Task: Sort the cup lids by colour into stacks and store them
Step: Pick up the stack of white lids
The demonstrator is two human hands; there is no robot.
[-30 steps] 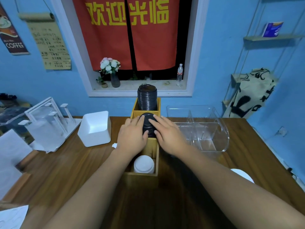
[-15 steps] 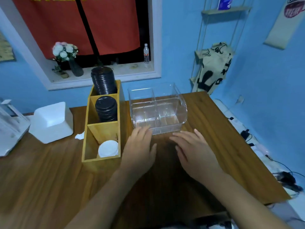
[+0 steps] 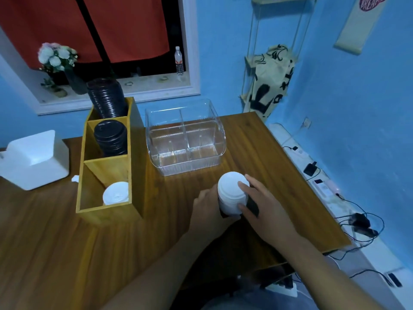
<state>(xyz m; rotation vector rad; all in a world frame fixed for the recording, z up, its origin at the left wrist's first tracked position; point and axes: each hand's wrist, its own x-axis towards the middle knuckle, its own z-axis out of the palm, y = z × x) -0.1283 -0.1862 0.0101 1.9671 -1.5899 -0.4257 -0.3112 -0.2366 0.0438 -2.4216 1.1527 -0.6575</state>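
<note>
left hand [image 3: 206, 208] and right hand [image 3: 264, 205] grip the white lid stack [image 3: 231, 194] near the tabletop's [image 3: 257, 153] right edge, best carried level to the organizer [image 3: 107, 212].

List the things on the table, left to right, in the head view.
White box → wooden organizer → clear bin → lid stack.
</note>
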